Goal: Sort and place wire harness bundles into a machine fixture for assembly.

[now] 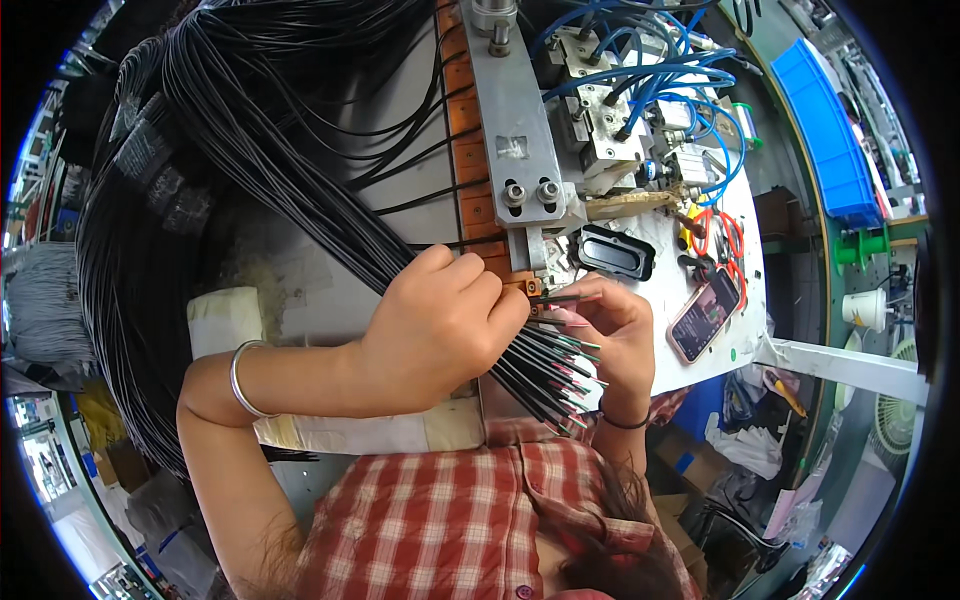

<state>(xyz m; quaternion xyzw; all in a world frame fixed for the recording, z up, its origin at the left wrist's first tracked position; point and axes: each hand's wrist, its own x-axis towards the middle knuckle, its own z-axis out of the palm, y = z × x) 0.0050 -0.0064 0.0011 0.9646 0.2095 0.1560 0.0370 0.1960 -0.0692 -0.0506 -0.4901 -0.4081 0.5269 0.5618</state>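
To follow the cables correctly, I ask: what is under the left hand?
Black wires pass beneath the left hand, and their ends emerge beyond it. The covered stretch, and whether the palm grips it, cannot be seen.

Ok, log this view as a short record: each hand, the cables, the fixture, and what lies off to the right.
Left hand: closed around a black cable bundle
Right hand: beside the bundle's free ends; exact grip partly hidden
Cable ends: fanned, some tips pink or green
Fixture: orange strip along a grey metal plate
Right of plate: blue tubes, black tray, phone
Far right: blue bin
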